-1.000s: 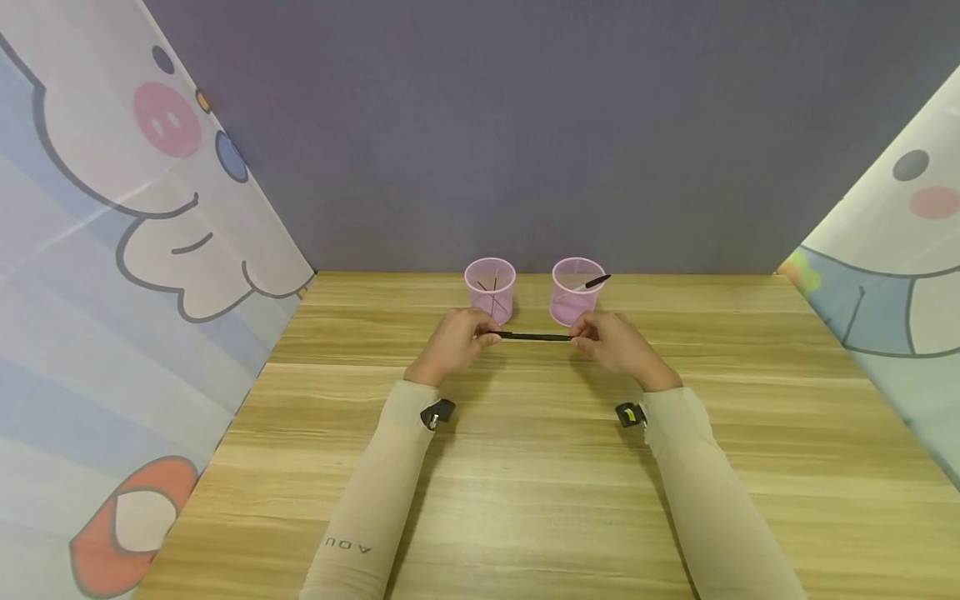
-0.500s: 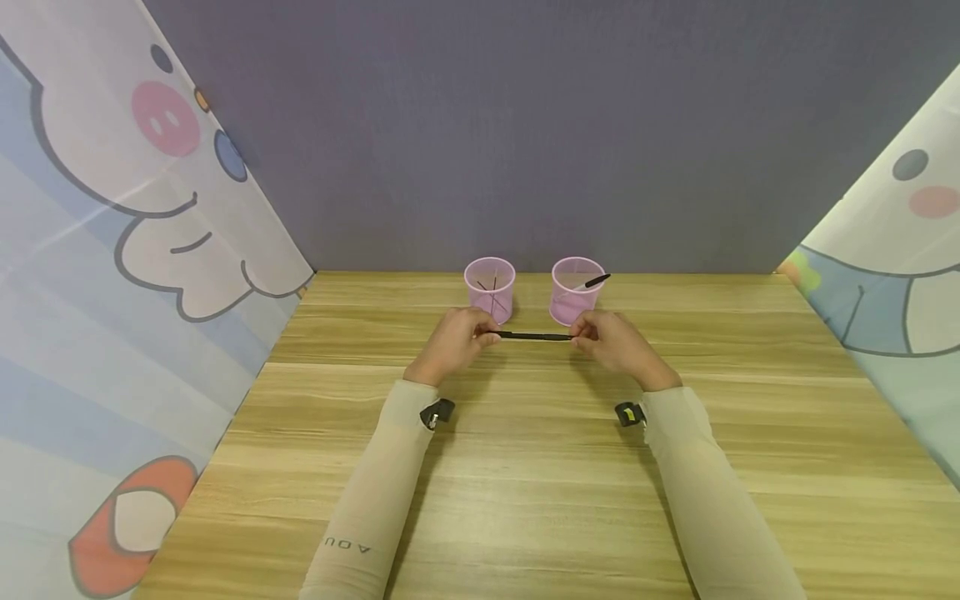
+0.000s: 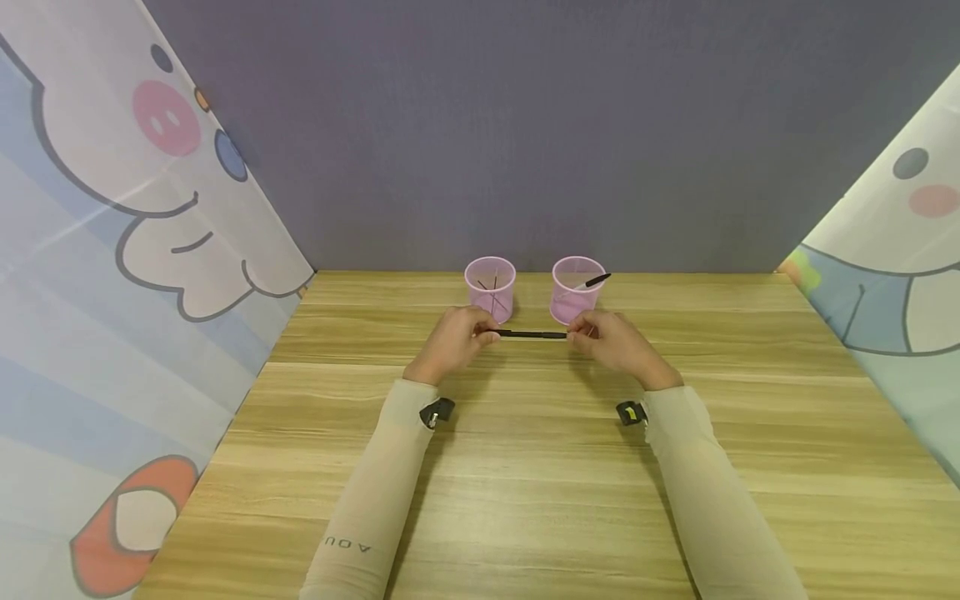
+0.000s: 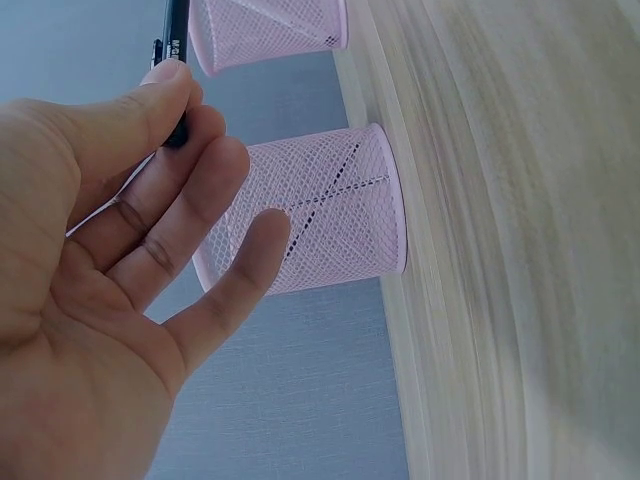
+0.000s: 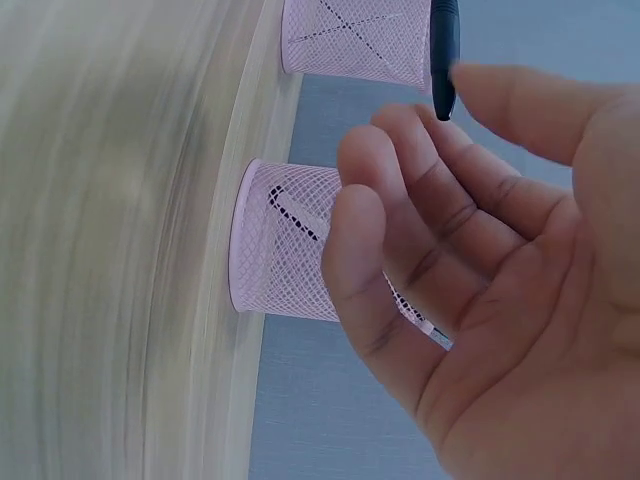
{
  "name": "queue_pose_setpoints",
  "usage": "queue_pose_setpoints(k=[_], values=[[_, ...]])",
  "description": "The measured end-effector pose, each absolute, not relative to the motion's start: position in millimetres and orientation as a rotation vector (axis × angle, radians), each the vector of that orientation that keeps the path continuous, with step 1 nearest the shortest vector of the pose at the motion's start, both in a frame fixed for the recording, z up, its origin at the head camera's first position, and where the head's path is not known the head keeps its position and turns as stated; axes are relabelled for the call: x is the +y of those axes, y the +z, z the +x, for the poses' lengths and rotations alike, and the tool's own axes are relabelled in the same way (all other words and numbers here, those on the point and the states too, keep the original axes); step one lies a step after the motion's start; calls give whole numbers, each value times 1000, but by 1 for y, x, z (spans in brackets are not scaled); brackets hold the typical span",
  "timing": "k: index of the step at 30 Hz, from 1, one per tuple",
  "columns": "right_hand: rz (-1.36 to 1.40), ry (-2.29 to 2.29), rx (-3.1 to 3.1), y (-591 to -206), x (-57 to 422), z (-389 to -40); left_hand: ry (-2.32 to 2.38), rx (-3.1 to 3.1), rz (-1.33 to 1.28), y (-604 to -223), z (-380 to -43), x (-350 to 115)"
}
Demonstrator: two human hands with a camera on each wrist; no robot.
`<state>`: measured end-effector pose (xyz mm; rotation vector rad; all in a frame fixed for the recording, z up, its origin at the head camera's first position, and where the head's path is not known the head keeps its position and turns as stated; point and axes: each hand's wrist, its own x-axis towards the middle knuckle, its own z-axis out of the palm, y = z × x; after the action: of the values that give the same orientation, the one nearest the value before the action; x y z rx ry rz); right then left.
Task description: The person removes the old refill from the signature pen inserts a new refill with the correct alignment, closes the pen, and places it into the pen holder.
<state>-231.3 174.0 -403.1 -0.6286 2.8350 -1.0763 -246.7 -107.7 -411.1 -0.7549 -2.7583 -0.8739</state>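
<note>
A slim black pen (image 3: 532,335) lies level between my two hands, in front of two pink mesh cups. My left hand (image 3: 453,337) pinches its left end, which has a clip, between thumb and forefinger; the other fingers are loosely bent. At the opposite end, my right hand (image 3: 615,340) holds the tapered tip with thumb and fingertips. In the right wrist view the pen's end (image 5: 445,60) shows beside the thumb. Behind the left hand stands the left cup (image 3: 477,298), with thin dark crossing lines in it. The right cup (image 3: 567,312) holds a leaning white pen with a black end (image 3: 597,281).
Both cups stand upright near the back edge of the wood-grain table (image 3: 525,483). A dark grey panel (image 3: 525,133) rises behind them. Cartoon-printed cloths hang at the left (image 3: 82,333) and right (image 3: 900,275).
The right hand has shifted very slightly left along the pen, so a little less of the pen shows between the hands. The left hand and cups keep their places.
</note>
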Motion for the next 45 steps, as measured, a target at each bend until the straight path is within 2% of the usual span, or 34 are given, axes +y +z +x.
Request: queue_pose_setpoints(k=[13,45], values=[[-699,-1044,2785,-410,176,-235,-889,-2770,-749,-409,-245,-108],[-650,-1059,2769,-406,175,-231,-895,-2775,-760,-412,-247,-107]])
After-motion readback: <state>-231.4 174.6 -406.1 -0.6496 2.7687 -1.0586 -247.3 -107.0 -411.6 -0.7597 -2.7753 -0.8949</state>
